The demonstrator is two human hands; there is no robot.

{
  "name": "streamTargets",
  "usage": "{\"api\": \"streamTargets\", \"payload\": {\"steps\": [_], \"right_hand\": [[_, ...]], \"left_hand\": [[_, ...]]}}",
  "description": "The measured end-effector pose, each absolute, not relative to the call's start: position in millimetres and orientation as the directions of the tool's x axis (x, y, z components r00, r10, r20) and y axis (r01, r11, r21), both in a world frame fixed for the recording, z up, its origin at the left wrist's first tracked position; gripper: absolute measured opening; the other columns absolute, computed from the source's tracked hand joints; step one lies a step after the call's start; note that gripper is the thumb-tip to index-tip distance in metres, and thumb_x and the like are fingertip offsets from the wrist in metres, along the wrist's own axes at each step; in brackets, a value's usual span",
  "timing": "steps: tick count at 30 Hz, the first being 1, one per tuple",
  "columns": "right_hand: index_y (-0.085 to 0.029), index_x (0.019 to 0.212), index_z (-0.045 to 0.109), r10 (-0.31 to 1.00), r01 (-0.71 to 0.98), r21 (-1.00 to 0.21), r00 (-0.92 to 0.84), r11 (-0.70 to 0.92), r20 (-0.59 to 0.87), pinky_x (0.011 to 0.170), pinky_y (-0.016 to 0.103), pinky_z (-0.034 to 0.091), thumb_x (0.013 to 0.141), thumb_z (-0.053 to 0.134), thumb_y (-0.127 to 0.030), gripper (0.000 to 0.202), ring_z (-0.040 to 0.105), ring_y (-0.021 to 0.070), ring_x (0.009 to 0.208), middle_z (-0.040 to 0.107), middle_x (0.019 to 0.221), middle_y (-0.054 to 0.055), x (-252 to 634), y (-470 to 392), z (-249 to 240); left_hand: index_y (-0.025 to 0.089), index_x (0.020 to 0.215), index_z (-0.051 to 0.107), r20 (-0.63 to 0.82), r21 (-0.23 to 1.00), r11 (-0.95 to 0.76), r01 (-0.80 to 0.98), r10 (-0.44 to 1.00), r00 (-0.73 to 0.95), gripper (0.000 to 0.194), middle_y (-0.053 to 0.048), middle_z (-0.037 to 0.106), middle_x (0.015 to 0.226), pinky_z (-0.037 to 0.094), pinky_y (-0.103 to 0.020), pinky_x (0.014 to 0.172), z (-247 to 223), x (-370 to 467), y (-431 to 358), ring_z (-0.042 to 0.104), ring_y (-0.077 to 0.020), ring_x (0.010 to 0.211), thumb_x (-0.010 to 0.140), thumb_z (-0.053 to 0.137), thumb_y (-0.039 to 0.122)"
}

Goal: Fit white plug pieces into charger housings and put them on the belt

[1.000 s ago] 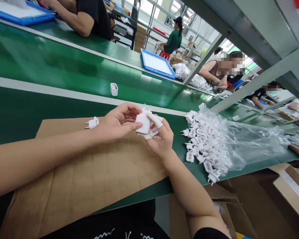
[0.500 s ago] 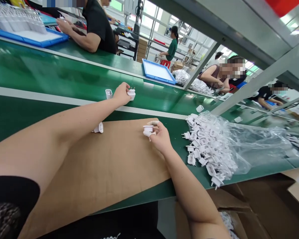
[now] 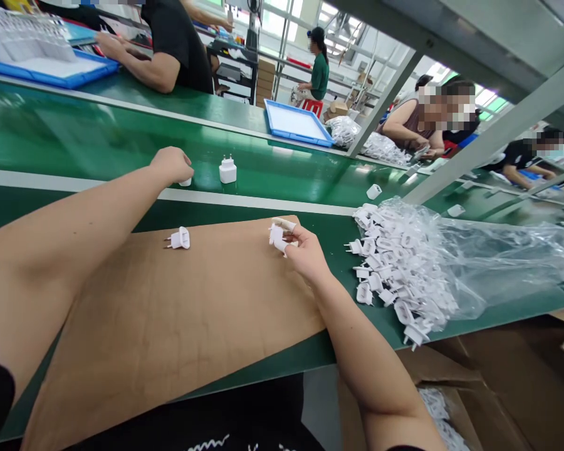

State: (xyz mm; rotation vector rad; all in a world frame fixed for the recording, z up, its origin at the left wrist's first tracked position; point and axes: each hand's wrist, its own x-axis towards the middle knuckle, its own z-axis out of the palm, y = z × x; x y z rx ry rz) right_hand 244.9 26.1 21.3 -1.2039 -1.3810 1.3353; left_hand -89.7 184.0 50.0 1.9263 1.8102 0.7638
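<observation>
Over the green belt, my left hand (image 3: 173,166) is closed with its fingers round a white charger housing (image 3: 185,182), mostly hidden beneath them. Just right of it, a white plug charger (image 3: 228,170) stands upright on the belt with its two pins up. My right hand (image 3: 305,250) pinches a white plug part (image 3: 277,237) above the cardboard sheet's far right corner; pale covers wrap its fingertips. Another white plug part (image 3: 180,238) lies on the cardboard (image 3: 192,307), pins pointing left. A heap of white plug parts (image 3: 395,263) spills from a clear plastic bag right of my right hand.
A blue-rimmed tray (image 3: 298,122) sits across the belt, with another tray (image 3: 70,80) of white pieces at far left. Loose white housings (image 3: 374,191) lie at right. A slanted metal post (image 3: 385,103) rises beyond the belt. Co-workers sit opposite. An open carton (image 3: 470,382) stands below right.
My left hand has let go of the plug charger, now standing on the belt, and moved left onto the housing. The right hand still holds its plug part, now turned differently.
</observation>
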Motion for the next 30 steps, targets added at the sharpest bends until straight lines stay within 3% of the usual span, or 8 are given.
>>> {"api": "streamTargets", "payload": {"steps": [4, 7, 11, 14, 16, 19, 24, 30], "right_hand": [[-0.027, 0.117, 0.068, 0.976, -0.083, -0.989, -0.189, -0.124, -0.107, 0.068, 0.027, 0.050, 0.066, 0.072, -0.022, 0.052, 0.064, 0.0152, 0.083, 0.072, 0.103, 0.002, 246.7, 26.1, 24.5], [-0.029, 0.112, 0.067, 0.969, -0.211, -0.967, -0.229, -0.146, -0.096, 0.065, 0.025, 0.048, 0.066, 0.077, -0.024, 0.048, 0.062, 0.0114, 0.073, 0.072, 0.097, -0.002, 247.6, 25.2, 27.2], [-0.028, 0.106, 0.066, 0.976, -0.264, -0.955, -0.202, -0.134, -0.081, 0.057, 0.021, 0.043, 0.068, 0.081, -0.029, 0.040, 0.057, 0.0084, 0.062, 0.070, 0.083, -0.005, 247.1, 22.4, 34.1], [-0.025, 0.095, 0.069, 0.974, -0.262, -0.959, -0.220, -0.107, -0.049, 0.057, 0.021, 0.044, 0.071, 0.081, -0.033, 0.028, 0.055, 0.0076, 0.061, 0.066, 0.077, -0.004, 247.6, 21.0, 38.9], [-0.024, 0.097, 0.071, 0.970, -0.241, -0.966, -0.241, -0.090, -0.030, 0.063, 0.023, 0.049, 0.071, 0.082, -0.035, 0.030, 0.060, 0.0091, 0.068, 0.069, 0.085, -0.002, 248.7, 21.2, 39.6], [-0.026, 0.106, 0.071, 0.974, -0.159, -0.987, -0.226, -0.037, 0.000, 0.072, 0.029, 0.055, 0.068, 0.085, -0.032, 0.041, 0.064, 0.0125, 0.077, 0.073, 0.101, 0.001, 250.2, 22.2, 35.3], [-0.027, 0.104, 0.073, 0.983, 0.100, -0.985, -0.131, 0.141, 0.127, 0.061, 0.027, 0.048, 0.078, 0.077, -0.031, 0.028, 0.058, 0.0127, 0.072, 0.072, 0.094, 0.001, 248.8, 20.2, 26.5], [-0.025, 0.102, 0.070, 0.980, 0.054, -0.995, -0.185, 0.079, 0.068, 0.070, 0.032, 0.053, 0.080, 0.075, -0.038, 0.026, 0.062, 0.0145, 0.076, 0.072, 0.096, 0.003, 243.4, 17.5, 31.3]], "left_hand": [[0.007, 0.124, 0.061, 0.127, 0.525, -0.021, 0.851, 0.990, -0.054, 0.051, -0.007, 0.067, 0.121, 0.040, -0.043, 0.106, 71.1, -65.3, 139.0, 0.051, -0.0230, 0.108, 0.093, 0.058, 0.047], [0.016, 0.131, 0.062, 0.169, 0.481, -0.186, 0.857, 0.979, 0.117, 0.044, -0.004, 0.068, 0.127, 0.046, -0.034, 0.102, 79.4, -29.8, 98.6, 0.060, -0.0226, 0.110, 0.091, 0.060, 0.032], [0.018, 0.130, 0.063, 0.143, 0.493, -0.461, 0.738, 0.880, 0.454, 0.042, -0.009, 0.066, 0.132, 0.048, -0.038, 0.104, 61.8, 15.8, 48.2, 0.062, -0.0272, 0.120, 0.089, 0.058, 0.028], [0.017, 0.129, 0.061, 0.157, 0.577, -0.521, 0.630, 0.827, 0.540, 0.039, -0.011, 0.066, 0.128, 0.051, -0.040, 0.101, 36.0, 35.0, 25.7, 0.064, -0.0266, 0.117, 0.091, 0.055, 0.024], [0.018, 0.134, 0.056, 0.235, 0.635, -0.542, 0.551, 0.815, 0.530, 0.044, -0.012, 0.062, 0.136, 0.049, -0.042, 0.106, 20.8, 39.2, 18.8, 0.060, -0.0269, 0.124, 0.091, 0.059, 0.028], [0.019, 0.135, 0.055, 0.313, 0.698, -0.518, 0.495, 0.842, 0.440, 0.059, -0.014, 0.057, 0.142, 0.045, -0.048, 0.111, 6.4, 37.9, 16.5, 0.052, -0.0310, 0.133, 0.083, 0.072, 0.040], [0.021, 0.112, 0.069, 0.072, 0.889, -0.239, 0.391, 0.915, 0.397, 0.038, -0.008, 0.071, 0.111, 0.058, -0.044, 0.087, -1.1, 36.7, 18.9, 0.068, -0.0266, 0.097, 0.082, 0.070, 0.044], [0.021, 0.113, 0.070, 0.088, 0.943, -0.208, 0.258, 0.908, 0.410, 0.043, -0.007, 0.073, 0.110, 0.058, -0.039, 0.084, 1.1, 40.2, 18.1, 0.070, -0.0251, 0.095, 0.076, 0.076, 0.042]]}}
